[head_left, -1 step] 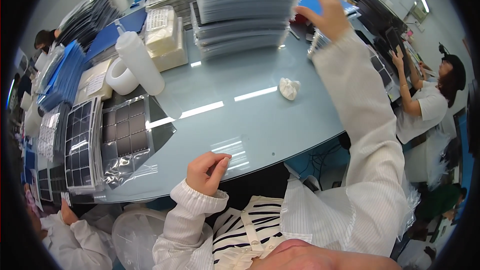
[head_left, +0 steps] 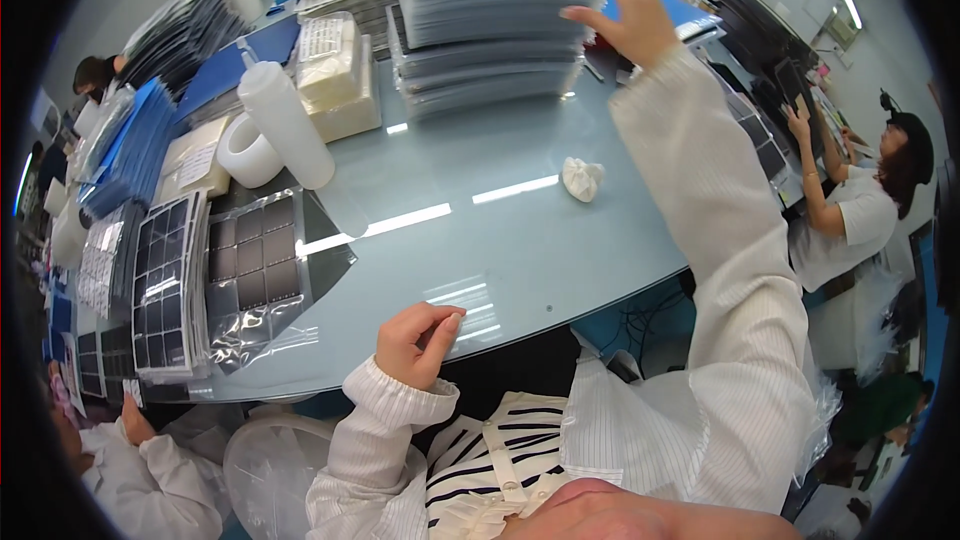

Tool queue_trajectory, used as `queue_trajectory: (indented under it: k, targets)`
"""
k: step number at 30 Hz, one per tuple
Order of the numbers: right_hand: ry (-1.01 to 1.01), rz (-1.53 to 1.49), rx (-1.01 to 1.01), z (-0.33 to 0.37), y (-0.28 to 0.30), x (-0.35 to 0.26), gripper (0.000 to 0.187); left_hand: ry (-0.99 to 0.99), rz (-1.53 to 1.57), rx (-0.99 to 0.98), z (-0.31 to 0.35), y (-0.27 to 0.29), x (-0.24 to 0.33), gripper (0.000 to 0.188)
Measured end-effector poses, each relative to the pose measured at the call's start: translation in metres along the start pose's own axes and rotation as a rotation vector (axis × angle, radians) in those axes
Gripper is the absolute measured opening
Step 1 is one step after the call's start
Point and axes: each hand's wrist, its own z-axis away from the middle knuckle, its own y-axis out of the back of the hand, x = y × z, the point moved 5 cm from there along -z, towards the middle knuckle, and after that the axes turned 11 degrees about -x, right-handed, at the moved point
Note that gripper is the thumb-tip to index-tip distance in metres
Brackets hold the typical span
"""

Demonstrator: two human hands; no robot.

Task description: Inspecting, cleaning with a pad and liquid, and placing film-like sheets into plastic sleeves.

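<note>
Unmoved: right hand (head_left: 625, 15) open on tray stack (head_left: 495, 15) (left hand (head_left: 415, 340) curled).

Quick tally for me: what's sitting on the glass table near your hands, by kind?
Tall stack of dark-panel trays under the right hand: 1
White squeeze bottle: 1
Tape roll: 1
Crumpled white wipe: 1
Bagged dark panel sheet: 1
Clear bag at the left hand: 1
Total: 6
</note>
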Motion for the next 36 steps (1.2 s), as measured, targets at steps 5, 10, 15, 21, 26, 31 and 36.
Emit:
queue_trajectory:
  k: [5, 10, 15, 21, 26, 31, 36]
  targets:
    - [-0.008, 0.002, 0.039, -0.045, -0.068, -0.018, 0.057, 0.002, 0.015, 0.018, -0.002, 0.0, -0.002, 0.016]
    - [0.045, 0.0, 0.0, -0.035, -0.064, -0.029, 0.029, -0.035, 0.058, 0.066, -0.001, 0.001, -0.001, 0.015]
    - [0.191, -0.192, 0.197, -0.002, -0.005, -0.068, 0.019, -0.014, 0.132, -0.02, -0.005, 0.001, -0.004, 0.021]
    - [0.628, -0.478, -0.07, 0.084, 0.051, -0.21, 0.019, -0.179, 1.154, 0.176, 0.025, 0.02, -0.02, 0.075]
    - [0.599, -0.425, -0.305, 0.16, 0.044, -0.226, 0.019, -0.123, 1.323, 0.13, 0.009, 0.014, -0.028, 0.072]
    - [0.32, -0.459, -0.312, 0.196, 0.043, -0.217, 0.019, 0.006, 0.872, 0.122, 0.012, 0.006, -0.015, 0.045]
    - [-0.572, -1.173, -0.141, 0.22, 0.024, -0.178, 0.03, -0.079, 0.634, 0.093, 0.017, -0.01, -0.013, 0.026]
